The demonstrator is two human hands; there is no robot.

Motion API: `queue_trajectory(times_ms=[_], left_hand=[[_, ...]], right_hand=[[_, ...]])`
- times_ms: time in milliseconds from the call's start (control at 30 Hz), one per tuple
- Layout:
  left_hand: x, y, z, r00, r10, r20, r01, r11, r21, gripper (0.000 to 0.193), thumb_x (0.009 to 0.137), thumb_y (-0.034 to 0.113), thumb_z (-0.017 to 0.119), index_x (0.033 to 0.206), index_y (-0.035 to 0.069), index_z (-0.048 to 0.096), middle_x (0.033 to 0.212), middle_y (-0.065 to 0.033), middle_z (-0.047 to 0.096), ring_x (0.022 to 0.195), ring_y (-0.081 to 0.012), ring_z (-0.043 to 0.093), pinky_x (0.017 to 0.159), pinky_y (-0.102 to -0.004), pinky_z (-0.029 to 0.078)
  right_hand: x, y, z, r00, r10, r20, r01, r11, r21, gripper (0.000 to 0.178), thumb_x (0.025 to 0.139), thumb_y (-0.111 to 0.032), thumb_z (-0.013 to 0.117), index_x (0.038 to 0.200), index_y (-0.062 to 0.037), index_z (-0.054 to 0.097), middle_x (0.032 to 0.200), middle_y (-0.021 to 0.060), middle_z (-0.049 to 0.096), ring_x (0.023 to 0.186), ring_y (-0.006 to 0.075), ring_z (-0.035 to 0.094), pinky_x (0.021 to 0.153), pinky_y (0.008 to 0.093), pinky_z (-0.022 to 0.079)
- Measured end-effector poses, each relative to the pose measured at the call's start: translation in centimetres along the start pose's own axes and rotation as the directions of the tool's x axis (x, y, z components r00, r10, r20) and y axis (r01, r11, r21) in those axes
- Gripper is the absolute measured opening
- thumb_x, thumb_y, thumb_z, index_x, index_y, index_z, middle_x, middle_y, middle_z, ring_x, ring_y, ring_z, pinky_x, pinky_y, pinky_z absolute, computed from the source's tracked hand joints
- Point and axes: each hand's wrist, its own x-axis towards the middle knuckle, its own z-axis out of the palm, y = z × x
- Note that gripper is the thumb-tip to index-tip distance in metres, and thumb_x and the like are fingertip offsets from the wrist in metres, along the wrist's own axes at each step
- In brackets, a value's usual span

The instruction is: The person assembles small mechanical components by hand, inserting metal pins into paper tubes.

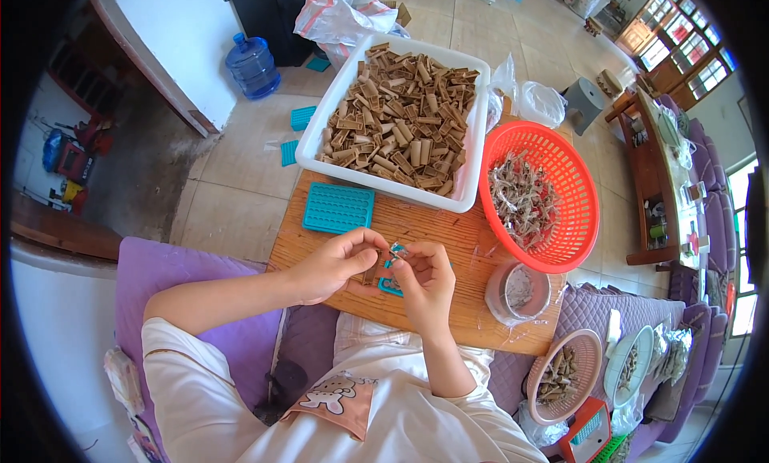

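Note:
In front of my chest, over the wooden table [440, 235], my two hands come together. My right hand [428, 287] pinches a small teal and silvery-white piece [397, 251] between thumb and fingers. My left hand [340, 264] is closed in a pinch right beside it; what its fingertips hold, if anything, is too small to make out. Below the hands lies a small teal moulded tray [390, 287], partly hidden by the right hand. A larger teal ridged tray [338, 207] lies flat beyond my left hand.
A white tub [307, 152] heaped with short brown trough-shaped pieces stands ahead. To its right, a red basket [589, 199] holds tangled greyish strips, with a clear round container [541, 307] nearer me. A pink basket [591, 343] sits at lower right, a blue water bottle [252, 66] at far left.

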Motion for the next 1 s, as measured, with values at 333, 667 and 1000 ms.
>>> queue_trajectory(times_ms=[333, 667, 1000], left_hand=[[-0.7, 0.3, 0.4, 0.985, 0.174, 0.008, -0.174, 0.985, 0.011, 0.029, 0.09, 0.01, 0.04, 0.118, 0.007, 0.038, 0.108, -0.0044, 0.047, 0.099, -0.0109, 0.048, 0.088, -0.0285, 0.044], [-0.9, 0.1, 0.0, 0.933, 0.359, 0.035, -0.36, 0.92, 0.157, 0.029, 0.085, 0.008, 0.051, 0.113, 0.004, 0.044, 0.11, -0.0043, 0.051, 0.099, -0.0095, 0.049, 0.084, -0.0239, 0.041], [-1.0, 0.0, -0.1, 0.923, 0.383, 0.027, -0.381, 0.906, 0.183, 0.03, 0.085, 0.008, 0.052, 0.113, 0.002, 0.044, 0.105, -0.0055, 0.053, 0.092, -0.0109, 0.053, 0.078, -0.0258, 0.047]], right_hand=[[-0.4, -0.5, 0.8, 0.995, -0.09, -0.036, 0.088, 0.994, -0.071, 0.013, 0.078, 0.003, 0.056, 0.089, -0.0006, 0.049, 0.075, 0.0022, 0.053, 0.065, 0.0055, 0.051, 0.057, 0.0171, 0.041], [-1.0, 0.8, 2.3, 0.958, -0.273, -0.084, 0.245, 0.937, -0.249, 0.012, 0.077, 0.007, 0.056, 0.084, 0.0004, 0.05, 0.074, 0.0038, 0.053, 0.058, 0.0057, 0.051, 0.051, 0.0179, 0.042], [-1.1, 1.1, 2.7, 0.916, -0.394, -0.073, 0.364, 0.895, -0.256, 0.012, 0.076, 0.009, 0.056, 0.083, 0.001, 0.051, 0.077, 0.0061, 0.053, 0.066, 0.0076, 0.05, 0.054, 0.019, 0.042]])
